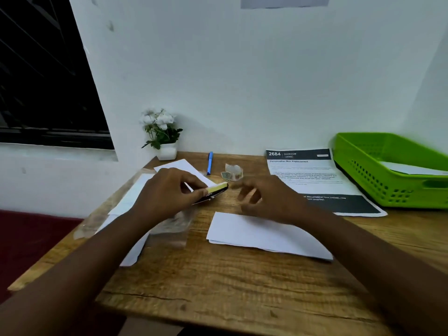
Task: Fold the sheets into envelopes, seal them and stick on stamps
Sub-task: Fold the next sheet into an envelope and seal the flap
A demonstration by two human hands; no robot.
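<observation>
A folded white sheet [264, 235] lies on the wooden desk [218, 282] in front of me. My left hand [169, 194] grips a small black and yellow glue stick [214, 191] just above the desk. My right hand [264, 198] is blurred, close to the right of the stick's yellow end, fingers apart and holding nothing that I can see. A small clear packet with stamps [232, 172] sits behind the hands. Several white sheets and envelopes [135, 197] lie under a clear plastic sleeve at the left.
A blue pen [210, 163] lies at the back. A potted white flower [161, 134] stands in the back left corner. A printed instruction page [312, 175] lies at the right, beside a green basket [378, 175] holding a white envelope.
</observation>
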